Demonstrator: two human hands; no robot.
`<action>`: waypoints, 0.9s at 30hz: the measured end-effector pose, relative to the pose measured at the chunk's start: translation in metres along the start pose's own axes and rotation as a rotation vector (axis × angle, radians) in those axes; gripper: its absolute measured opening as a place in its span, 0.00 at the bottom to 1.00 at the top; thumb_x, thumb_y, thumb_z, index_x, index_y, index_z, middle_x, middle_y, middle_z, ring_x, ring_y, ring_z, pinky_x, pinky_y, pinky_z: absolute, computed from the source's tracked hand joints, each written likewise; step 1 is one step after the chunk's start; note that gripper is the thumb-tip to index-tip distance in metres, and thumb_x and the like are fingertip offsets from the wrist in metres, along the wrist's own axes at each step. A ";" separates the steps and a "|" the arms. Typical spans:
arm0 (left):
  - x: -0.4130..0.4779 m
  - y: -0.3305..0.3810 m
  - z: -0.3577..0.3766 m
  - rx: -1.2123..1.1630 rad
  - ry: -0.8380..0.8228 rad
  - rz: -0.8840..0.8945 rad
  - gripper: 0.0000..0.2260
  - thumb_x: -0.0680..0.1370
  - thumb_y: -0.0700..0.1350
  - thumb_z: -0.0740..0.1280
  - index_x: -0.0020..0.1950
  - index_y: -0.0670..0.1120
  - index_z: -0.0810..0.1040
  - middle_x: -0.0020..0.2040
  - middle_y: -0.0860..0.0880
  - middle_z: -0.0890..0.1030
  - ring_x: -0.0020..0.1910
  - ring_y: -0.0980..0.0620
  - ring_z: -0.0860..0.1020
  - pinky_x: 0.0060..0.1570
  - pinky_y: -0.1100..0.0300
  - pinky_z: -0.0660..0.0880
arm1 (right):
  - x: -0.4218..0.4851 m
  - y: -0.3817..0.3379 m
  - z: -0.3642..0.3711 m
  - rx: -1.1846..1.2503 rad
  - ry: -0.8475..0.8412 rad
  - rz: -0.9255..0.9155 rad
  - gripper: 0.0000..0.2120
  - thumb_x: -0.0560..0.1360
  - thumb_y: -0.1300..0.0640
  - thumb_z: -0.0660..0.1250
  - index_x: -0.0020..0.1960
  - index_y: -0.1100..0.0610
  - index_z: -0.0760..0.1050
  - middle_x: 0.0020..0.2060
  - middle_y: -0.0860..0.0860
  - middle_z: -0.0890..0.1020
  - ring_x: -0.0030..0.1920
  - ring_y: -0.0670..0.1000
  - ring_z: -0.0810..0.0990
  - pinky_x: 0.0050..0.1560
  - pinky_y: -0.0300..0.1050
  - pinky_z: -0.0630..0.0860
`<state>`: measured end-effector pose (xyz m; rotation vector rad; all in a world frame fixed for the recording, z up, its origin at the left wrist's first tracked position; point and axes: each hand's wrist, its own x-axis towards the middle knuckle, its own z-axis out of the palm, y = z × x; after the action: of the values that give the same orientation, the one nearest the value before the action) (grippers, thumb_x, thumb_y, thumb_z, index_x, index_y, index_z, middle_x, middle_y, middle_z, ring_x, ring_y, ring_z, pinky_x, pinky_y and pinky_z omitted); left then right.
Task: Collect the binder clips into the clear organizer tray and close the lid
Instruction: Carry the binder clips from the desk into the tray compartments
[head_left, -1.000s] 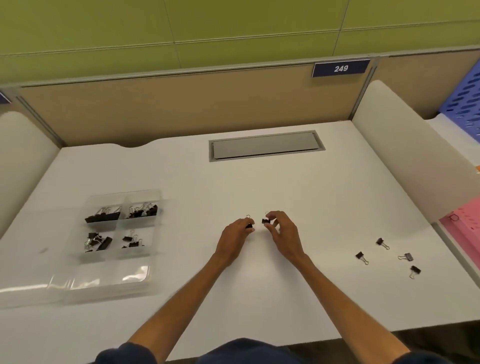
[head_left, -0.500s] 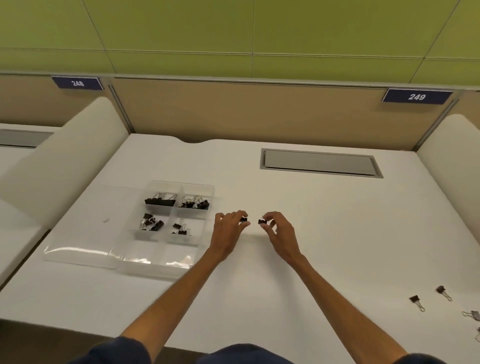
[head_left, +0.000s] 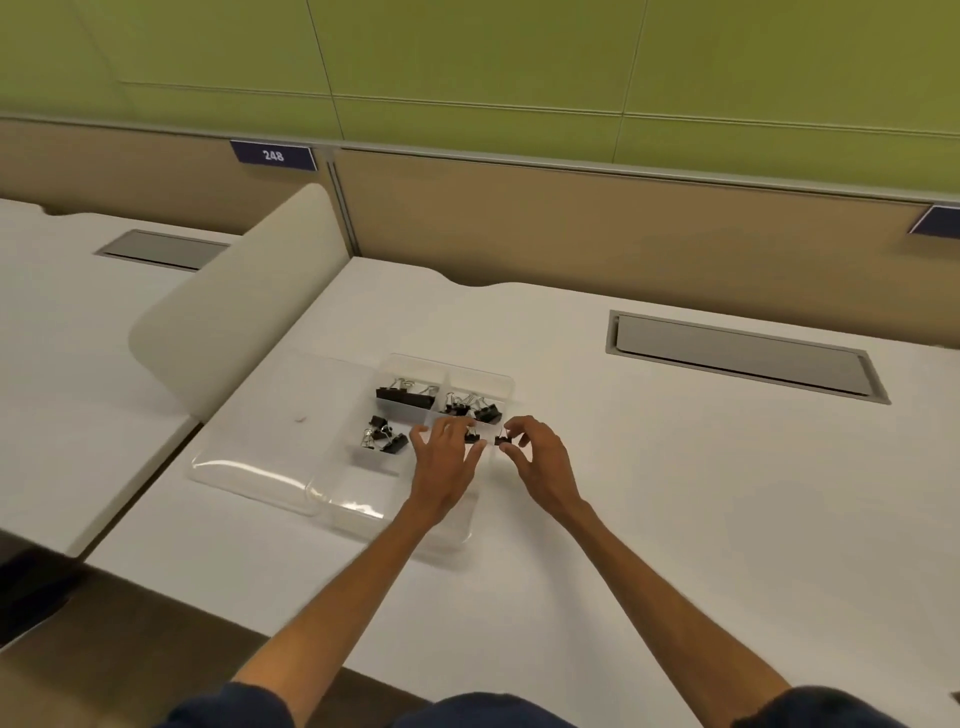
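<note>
Binder clips (head_left: 471, 438) now at organizer tray (head_left: 467, 370).

We carry both hands from the bare table well to the right of the clear organizer tray (head_left: 483, 375) across to it. The left hand (head_left: 441, 462), a second ago clear of the tray, now hovers over its near right compartment with fingers spread wider than before; the left-hand clip (head_left: 471, 438) is at its fingertips, and we cannot tell whether it still pinches it. The right hand (head_left: 540, 462) follows, pinching the right-hand clip (head_left: 501, 440) between thumb and forefinger, and now sits just beside the tray's right wall.
</note>
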<state>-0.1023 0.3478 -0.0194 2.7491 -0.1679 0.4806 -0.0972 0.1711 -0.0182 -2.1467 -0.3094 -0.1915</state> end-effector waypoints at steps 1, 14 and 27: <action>0.000 -0.008 -0.001 0.000 -0.003 -0.016 0.12 0.80 0.55 0.60 0.59 0.51 0.73 0.56 0.56 0.78 0.62 0.55 0.72 0.62 0.47 0.59 | 0.003 -0.002 0.007 -0.019 -0.002 -0.014 0.09 0.77 0.50 0.69 0.56 0.46 0.73 0.47 0.39 0.79 0.45 0.43 0.75 0.51 0.47 0.73; -0.009 -0.052 -0.010 0.007 -0.028 -0.013 0.11 0.81 0.50 0.58 0.61 0.49 0.72 0.58 0.52 0.78 0.63 0.52 0.73 0.64 0.43 0.61 | 0.026 -0.019 0.051 -0.179 -0.058 -0.079 0.13 0.76 0.51 0.69 0.60 0.49 0.75 0.50 0.42 0.81 0.58 0.47 0.72 0.55 0.47 0.63; -0.012 -0.049 -0.013 0.043 0.018 0.049 0.11 0.80 0.47 0.54 0.57 0.49 0.74 0.53 0.51 0.78 0.57 0.51 0.75 0.55 0.48 0.64 | 0.006 -0.019 0.042 -0.206 0.042 -0.083 0.14 0.75 0.65 0.63 0.57 0.52 0.77 0.53 0.45 0.80 0.58 0.47 0.73 0.54 0.45 0.64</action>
<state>-0.1094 0.3989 -0.0272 2.7867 -0.2237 0.5279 -0.0963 0.2172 -0.0255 -2.3313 -0.3678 -0.3278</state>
